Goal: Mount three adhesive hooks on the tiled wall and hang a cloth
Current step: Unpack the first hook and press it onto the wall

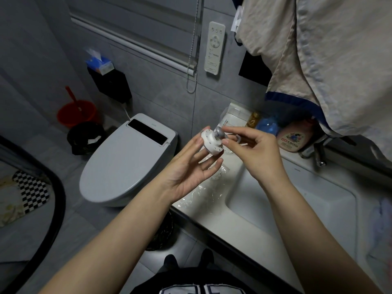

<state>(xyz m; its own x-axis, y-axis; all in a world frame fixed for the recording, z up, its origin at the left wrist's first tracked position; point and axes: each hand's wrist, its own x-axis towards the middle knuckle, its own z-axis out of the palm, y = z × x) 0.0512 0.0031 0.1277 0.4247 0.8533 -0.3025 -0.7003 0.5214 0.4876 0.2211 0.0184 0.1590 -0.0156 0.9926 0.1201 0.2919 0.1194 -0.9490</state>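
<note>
While both forearms reach out over the edge of the counter (214, 217), nothing has gone up on the wall yet, as far as I can see from here. On that counter beside the sink (292, 200) lies crumpled clear wrapping (203, 192), with what looks like another white disc among it, though I cannot be sure of that.

Above it the left hand (186, 168) lies palm up, its fingers (209, 165) loosely spread and cradling the white round base of a hook (213, 142) at their tips. The right hand (256, 153) meets it from the other side, thumb and forefinger pinching the grey metal knob at the centre of the base. I'd judge this one is being unpacked or readied, not mounted.

Farther back, bottles (291, 139) stand against the grey tiled wall (165, 90), which carries a white remote (214, 47) and no hook that I can make out. A beige cloth (318, 60) hangs at the upper right, but what holds it is out of sight.

So all three hooks seem left to mount, and the cloth's hanging after them.
</note>
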